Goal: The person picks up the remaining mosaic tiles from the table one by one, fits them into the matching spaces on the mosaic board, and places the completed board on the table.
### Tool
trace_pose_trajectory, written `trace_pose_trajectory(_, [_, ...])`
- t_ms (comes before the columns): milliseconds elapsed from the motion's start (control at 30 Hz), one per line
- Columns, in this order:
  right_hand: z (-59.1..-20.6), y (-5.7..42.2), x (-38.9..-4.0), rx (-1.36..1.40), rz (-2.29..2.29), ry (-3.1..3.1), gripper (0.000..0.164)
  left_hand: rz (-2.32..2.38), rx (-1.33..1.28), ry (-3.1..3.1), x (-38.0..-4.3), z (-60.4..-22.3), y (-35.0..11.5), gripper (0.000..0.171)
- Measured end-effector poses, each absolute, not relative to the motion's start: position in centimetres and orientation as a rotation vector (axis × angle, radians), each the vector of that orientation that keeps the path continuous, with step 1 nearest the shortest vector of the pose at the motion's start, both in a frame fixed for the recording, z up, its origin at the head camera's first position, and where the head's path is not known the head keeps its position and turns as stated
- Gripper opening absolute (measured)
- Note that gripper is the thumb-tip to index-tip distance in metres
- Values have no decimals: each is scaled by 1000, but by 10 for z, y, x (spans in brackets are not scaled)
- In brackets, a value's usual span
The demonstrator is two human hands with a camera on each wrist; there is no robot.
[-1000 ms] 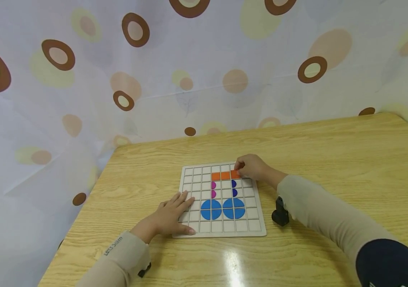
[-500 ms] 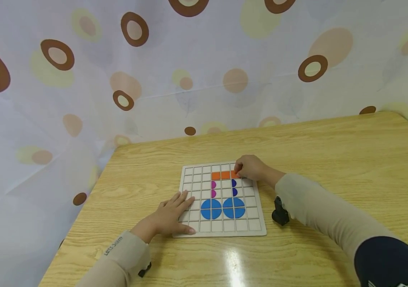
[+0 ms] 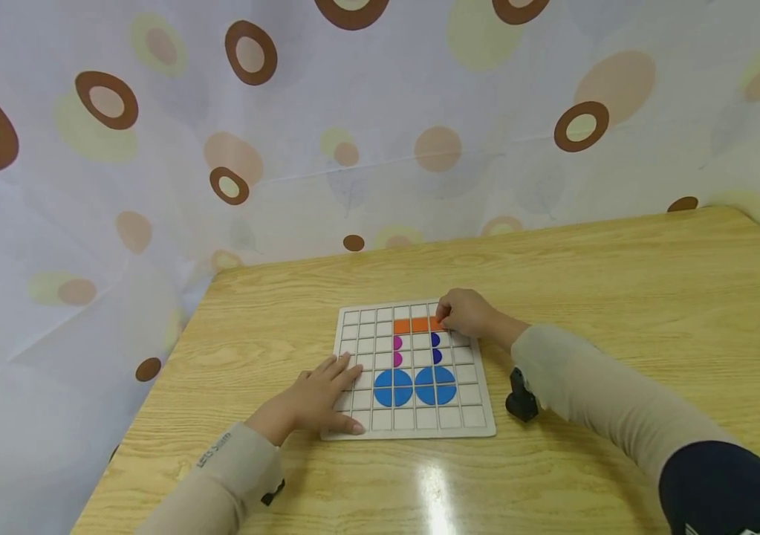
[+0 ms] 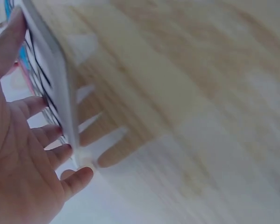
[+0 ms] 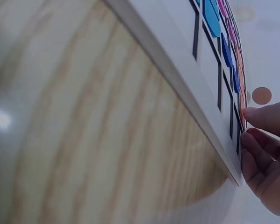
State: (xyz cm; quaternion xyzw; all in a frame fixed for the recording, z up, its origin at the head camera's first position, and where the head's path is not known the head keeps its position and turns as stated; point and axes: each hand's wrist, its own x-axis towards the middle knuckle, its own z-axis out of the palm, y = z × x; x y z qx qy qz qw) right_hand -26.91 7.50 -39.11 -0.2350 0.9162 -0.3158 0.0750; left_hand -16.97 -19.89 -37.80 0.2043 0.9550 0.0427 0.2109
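A white grid board (image 3: 405, 420) lies on the table. My left hand (image 3: 316, 400) rests spread over its lower left edge, and in the left wrist view the fingers (image 4: 50, 133) reach along that edge. At the upper right, my right hand (image 3: 468, 312) pinches the right end of a row of orange square tiles (image 3: 403, 326), partly hiding the last one. In the right wrist view the thumb (image 5: 266, 116) is at the orange, with the fingers curled below. Lower down are magenta half-round tiles (image 3: 397, 360), dark blue ones (image 3: 436, 357) and two blue circles (image 3: 383, 397) built from quarter tiles.
The wooden table (image 3: 587, 282) extends around the board. A patterned cloth (image 3: 380, 111) hangs behind and to the left of it. Black wrist cameras, one being the right camera (image 3: 521, 397), sit under both sleeves.
Both hands stay almost in place. The right fingers keep at the last orange tile, which shows slightly less beside the fingertips than a second ago.
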Motion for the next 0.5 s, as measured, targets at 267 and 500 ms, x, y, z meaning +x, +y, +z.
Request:
trace_pose_trajectory(267, [-393, 83, -261, -602, -1041, 2755, 11, 111, 547, 2655, -171, -374, -193, 86])
trace_pose_trajectory(500, [-384, 103, -247, -565, -1120, 2742, 21, 234, 512, 2660, -177, -371, -197, 72])
